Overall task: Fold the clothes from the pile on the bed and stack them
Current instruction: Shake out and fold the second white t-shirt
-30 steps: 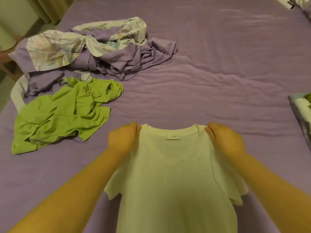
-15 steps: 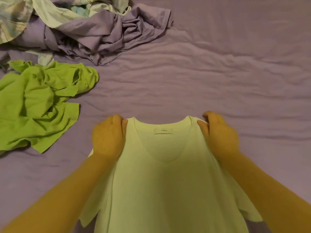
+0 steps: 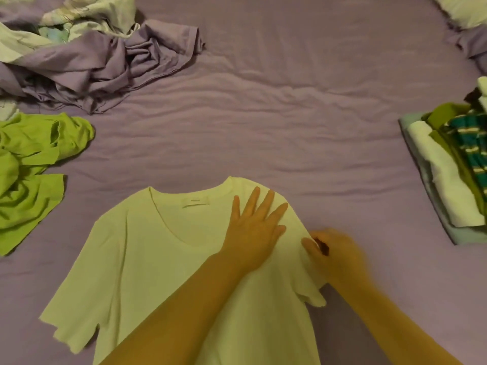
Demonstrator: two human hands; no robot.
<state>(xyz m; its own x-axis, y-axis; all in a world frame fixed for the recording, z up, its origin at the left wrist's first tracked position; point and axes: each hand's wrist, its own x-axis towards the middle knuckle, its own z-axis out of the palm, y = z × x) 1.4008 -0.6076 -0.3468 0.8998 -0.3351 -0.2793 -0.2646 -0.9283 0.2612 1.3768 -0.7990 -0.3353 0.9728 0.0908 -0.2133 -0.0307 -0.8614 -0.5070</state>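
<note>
My left hand point(image 3: 254, 230) lies flat with fingers apart on the white shirt point(image 3: 147, 259), and my right hand point(image 3: 336, 255) pinches its sleeve edge.

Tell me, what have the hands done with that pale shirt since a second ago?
Both hands let go of the collar corners. The pale T-shirt now lies spread flat on the bed. The left hand crossed to the shirt's right shoulder and presses it flat, fingers straight. The right hand, blurred, moved down to the right sleeve seam. The green garment and the purple pile lie untouched.
</note>
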